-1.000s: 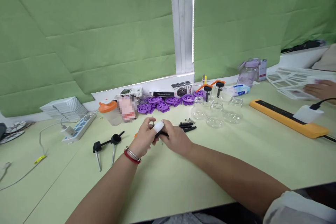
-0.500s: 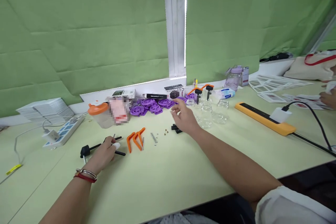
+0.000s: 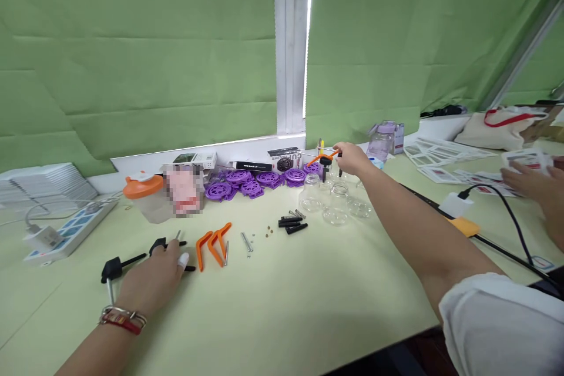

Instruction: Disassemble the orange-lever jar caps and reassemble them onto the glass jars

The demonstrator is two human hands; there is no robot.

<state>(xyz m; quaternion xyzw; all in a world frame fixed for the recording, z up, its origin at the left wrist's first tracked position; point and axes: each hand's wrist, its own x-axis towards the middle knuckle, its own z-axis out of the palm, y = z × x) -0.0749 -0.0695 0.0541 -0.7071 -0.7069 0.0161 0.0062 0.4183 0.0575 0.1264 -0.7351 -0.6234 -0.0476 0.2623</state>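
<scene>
My left hand (image 3: pixel 152 273) is closed over a black part (image 3: pixel 158 244) at the left of the table; one finger has a white wrap. Beside it lies another black part (image 3: pixel 113 269) with a metal rod. Orange V-shaped handles (image 3: pixel 215 247) lie to its right, near metal pins (image 3: pixel 246 242) and tiny brass pieces (image 3: pixel 268 231). Farther right are black tubes (image 3: pixel 291 224) and small springs. My right hand (image 3: pixel 351 158) reaches to the back, its fingers closed on a black-and-orange piece (image 3: pixel 325 160) above the clear glass jars (image 3: pixel 335 211); its fingertips are partly hidden.
Purple discs (image 3: pixel 238 177) lie along the back beside an orange-lidded cup (image 3: pixel 143 188). Power strips (image 3: pixel 73 235) stand left and right, with cables. At the right edge, another person's hand (image 3: pixel 535 185) touches white sheets. A purple-lidded bottle (image 3: pixel 381 141) stands at the back.
My right hand has moved from beside the black tubes to the black-and-orange piece at the back, uncovering the tubes and springs. My left hand remains at the black part. The view has shifted slightly.
</scene>
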